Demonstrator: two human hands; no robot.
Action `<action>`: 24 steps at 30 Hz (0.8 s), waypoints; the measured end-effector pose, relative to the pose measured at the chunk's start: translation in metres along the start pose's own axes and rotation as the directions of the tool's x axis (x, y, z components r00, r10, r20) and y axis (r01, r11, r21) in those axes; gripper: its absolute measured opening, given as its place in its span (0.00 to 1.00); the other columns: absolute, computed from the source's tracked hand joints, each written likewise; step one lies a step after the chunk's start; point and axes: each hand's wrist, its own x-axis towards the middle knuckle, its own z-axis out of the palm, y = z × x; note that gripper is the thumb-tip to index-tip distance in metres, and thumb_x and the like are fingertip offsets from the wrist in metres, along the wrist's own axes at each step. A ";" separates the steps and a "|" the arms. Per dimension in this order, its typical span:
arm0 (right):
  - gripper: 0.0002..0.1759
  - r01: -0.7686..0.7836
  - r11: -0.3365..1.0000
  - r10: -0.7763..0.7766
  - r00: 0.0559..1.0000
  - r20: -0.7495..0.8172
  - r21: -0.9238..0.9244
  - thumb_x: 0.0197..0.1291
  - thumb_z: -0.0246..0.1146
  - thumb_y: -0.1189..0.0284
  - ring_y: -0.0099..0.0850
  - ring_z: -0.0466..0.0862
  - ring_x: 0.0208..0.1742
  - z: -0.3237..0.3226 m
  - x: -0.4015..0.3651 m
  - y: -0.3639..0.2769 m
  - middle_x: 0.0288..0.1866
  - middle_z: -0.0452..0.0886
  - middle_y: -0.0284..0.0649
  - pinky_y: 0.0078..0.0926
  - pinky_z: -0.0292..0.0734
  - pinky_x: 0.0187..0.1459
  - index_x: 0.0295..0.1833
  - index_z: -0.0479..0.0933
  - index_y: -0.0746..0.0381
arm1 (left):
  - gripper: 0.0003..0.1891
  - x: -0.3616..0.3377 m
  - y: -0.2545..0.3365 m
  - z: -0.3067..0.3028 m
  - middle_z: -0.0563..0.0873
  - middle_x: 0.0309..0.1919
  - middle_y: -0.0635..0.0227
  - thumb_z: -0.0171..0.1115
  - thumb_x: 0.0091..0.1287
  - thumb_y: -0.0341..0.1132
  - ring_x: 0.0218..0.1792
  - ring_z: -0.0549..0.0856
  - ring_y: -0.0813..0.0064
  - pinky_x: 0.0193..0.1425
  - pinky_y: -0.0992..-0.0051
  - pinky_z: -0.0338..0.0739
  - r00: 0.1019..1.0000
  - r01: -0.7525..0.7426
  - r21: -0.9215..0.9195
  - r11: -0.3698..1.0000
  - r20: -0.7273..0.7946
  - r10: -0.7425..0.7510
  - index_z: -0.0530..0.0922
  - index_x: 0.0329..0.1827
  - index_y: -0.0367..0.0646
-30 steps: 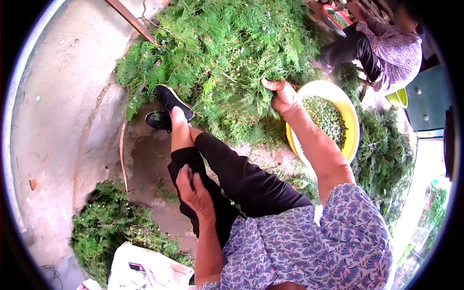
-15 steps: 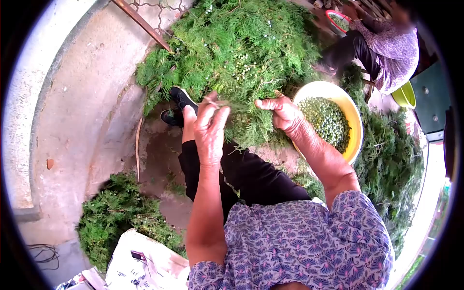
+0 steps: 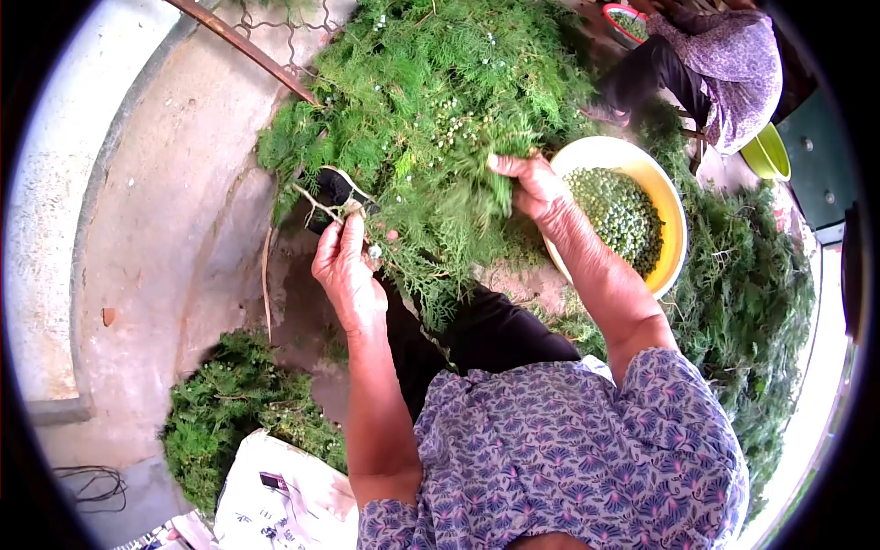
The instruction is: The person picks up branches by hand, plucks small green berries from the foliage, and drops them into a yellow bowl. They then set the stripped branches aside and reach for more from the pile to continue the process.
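Observation:
My left hand (image 3: 348, 275) pinches the woody stem of a leafy evergreen branch (image 3: 431, 275), its bare end sticking out to the upper left past the fingers. The branch's feathery greenery spreads rightward over my lap, and a pale berry (image 3: 374, 250) shows beside the fingertips. My right hand (image 3: 538, 190) is closed on green sprigs (image 3: 500, 165), somewhat blurred, in front of the big heap. Close by that wrist stands a yellow tub (image 3: 676, 215) holding many small green berries (image 3: 614, 215).
A large heap of evergreen cuttings (image 3: 440, 64) lies ahead, more greenery (image 3: 742, 275) at right and a smaller pile (image 3: 238, 394) at lower left. Another person (image 3: 724, 73) sits at upper right with a red-rimmed basin (image 3: 625, 26). A white sack (image 3: 284, 495) lies at lower left.
My left hand has moved down and left and now grips a branch stem. The right hand has risen slightly and holds green sprigs.

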 end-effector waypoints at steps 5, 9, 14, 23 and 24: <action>0.11 0.059 0.896 -0.197 0.941 -0.274 -0.439 0.49 0.64 0.81 0.29 0.80 0.33 0.004 0.002 0.004 0.33 0.80 0.40 0.25 0.80 0.31 0.40 0.73 0.63 | 0.08 0.007 -0.010 -0.007 0.83 0.30 0.65 0.59 0.61 0.33 0.23 0.83 0.74 0.18 0.84 0.69 0.981 0.129 0.065 0.990 0.137 -0.136 0.77 0.37 0.37; 0.13 -0.071 0.927 0.067 0.997 -0.024 -0.367 0.49 0.65 0.80 0.28 0.80 0.39 0.018 -0.012 0.014 0.36 0.80 0.39 0.27 0.80 0.37 0.42 0.76 0.62 | 0.10 0.004 -0.009 0.004 0.83 0.30 0.68 0.61 0.60 0.35 0.26 0.79 0.78 0.25 0.81 0.70 0.941 0.276 0.102 0.956 0.175 -0.290 0.78 0.38 0.36; 0.31 -0.251 0.863 0.251 0.966 -0.057 -0.438 0.44 0.70 0.73 0.30 0.73 0.53 0.000 -0.010 0.049 0.51 0.76 0.40 0.29 0.66 0.56 0.56 0.67 0.64 | 0.10 0.000 -0.014 0.018 0.81 0.34 0.71 0.61 0.60 0.34 0.36 0.77 0.81 0.40 0.79 0.69 0.921 0.258 0.074 0.963 0.281 -0.268 0.78 0.39 0.36; 0.61 -0.299 0.903 0.346 0.932 0.108 -0.307 0.28 0.79 0.63 0.38 0.58 0.65 0.034 -0.034 0.037 0.63 0.59 0.55 0.38 0.52 0.64 0.63 0.46 0.77 | 0.18 -0.009 -0.019 0.034 0.76 0.42 0.70 0.65 0.56 0.37 0.47 0.71 0.77 0.54 0.75 0.61 0.889 0.332 0.144 0.932 0.283 -0.360 0.77 0.43 0.32; 0.62 -0.339 0.886 0.354 0.935 -0.010 -0.316 0.28 0.79 0.65 0.38 0.59 0.65 0.033 -0.034 0.040 0.63 0.60 0.54 0.38 0.53 0.64 0.63 0.45 0.76 | 0.18 -0.010 -0.021 0.035 0.76 0.43 0.70 0.65 0.56 0.37 0.47 0.71 0.76 0.55 0.75 0.60 0.882 0.356 0.126 0.926 0.282 -0.378 0.77 0.44 0.32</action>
